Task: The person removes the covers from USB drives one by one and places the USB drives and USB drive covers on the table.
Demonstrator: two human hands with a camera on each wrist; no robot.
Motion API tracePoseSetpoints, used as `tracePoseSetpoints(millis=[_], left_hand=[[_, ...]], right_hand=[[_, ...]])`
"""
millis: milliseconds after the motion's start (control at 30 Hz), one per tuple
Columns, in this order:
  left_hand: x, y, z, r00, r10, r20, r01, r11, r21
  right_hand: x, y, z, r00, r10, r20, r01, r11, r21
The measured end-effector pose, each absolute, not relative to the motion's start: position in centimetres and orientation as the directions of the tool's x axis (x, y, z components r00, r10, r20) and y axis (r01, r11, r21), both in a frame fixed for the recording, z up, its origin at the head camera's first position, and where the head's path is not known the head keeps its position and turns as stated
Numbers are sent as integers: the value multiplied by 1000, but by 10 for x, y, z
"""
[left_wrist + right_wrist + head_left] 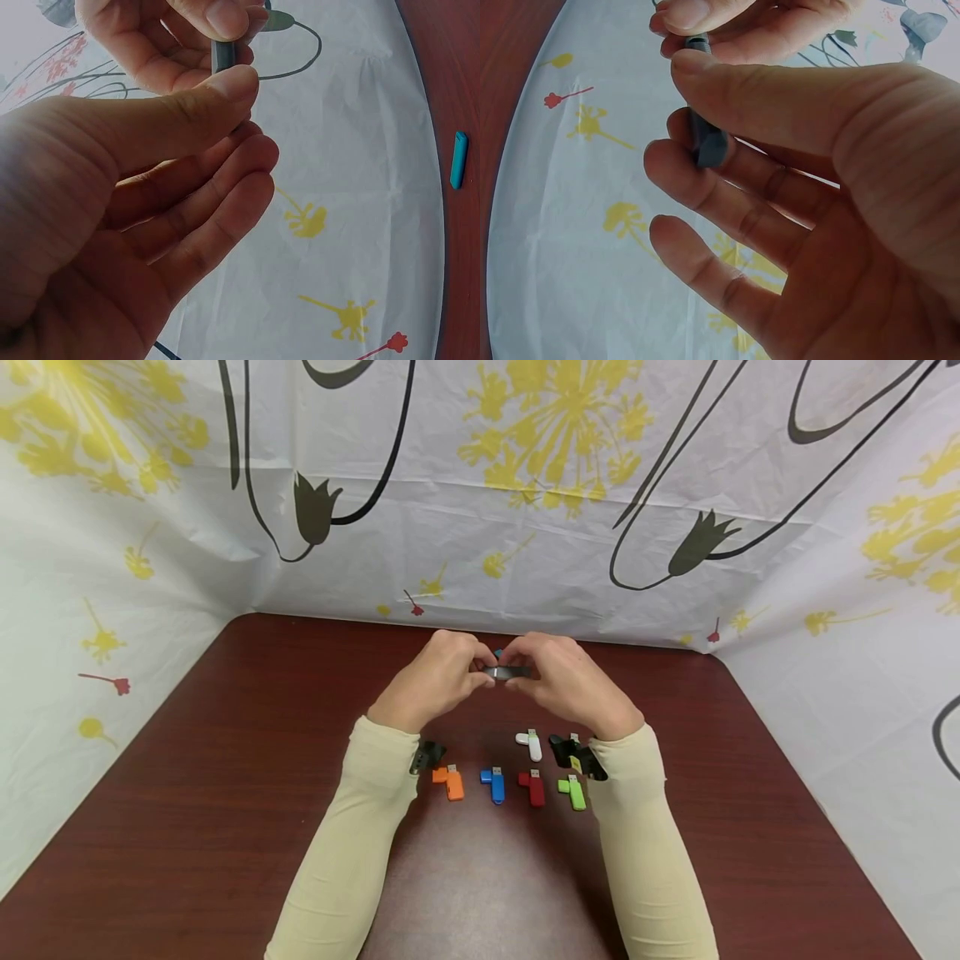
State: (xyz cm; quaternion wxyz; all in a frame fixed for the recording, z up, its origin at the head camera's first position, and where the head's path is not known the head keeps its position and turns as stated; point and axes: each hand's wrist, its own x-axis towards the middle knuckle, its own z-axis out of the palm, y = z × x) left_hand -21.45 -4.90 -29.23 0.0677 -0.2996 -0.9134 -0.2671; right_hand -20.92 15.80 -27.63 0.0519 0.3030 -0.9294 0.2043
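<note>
Both hands are raised over the far part of the table, fingertips close together. Between them is a small dark grey USB flash drive [513, 672], with a bright metal band showing near its left end. My left hand [438, 681] pinches that left end between thumb and fingers. The right hand [573, 681] pinches the other end, its thumb on the dark body [709, 146] in the right wrist view, with the lower fingers loosely spread. The fingertips hide part of the drive. Behind the hands lies a teal stick-shaped piece [459, 160] on the table.
Several USB flash drives lie nearer on the dark red table [225, 760], each with its cap beside it: orange [454, 785], blue [497, 787], red [536, 789], green [576, 793] and white [535, 747]. A black one [558, 750] is partly hidden by the right wrist strap. Patterned cloth [450, 518] surrounds the table.
</note>
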Motion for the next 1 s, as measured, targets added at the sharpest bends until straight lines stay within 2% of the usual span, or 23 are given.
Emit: tracePoseSetpoints(millis=[633, 1000], left_hand=[[-216, -50, -292, -794, 527, 304, 606, 645, 465], [-217, -52, -291, -814, 510, 278, 578, 671, 463]], right_hand=[[-210, 162, -274, -815, -542, 204, -578, 736, -353], [-210, 164, -273, -826, -529, 196, -563, 750, -348]])
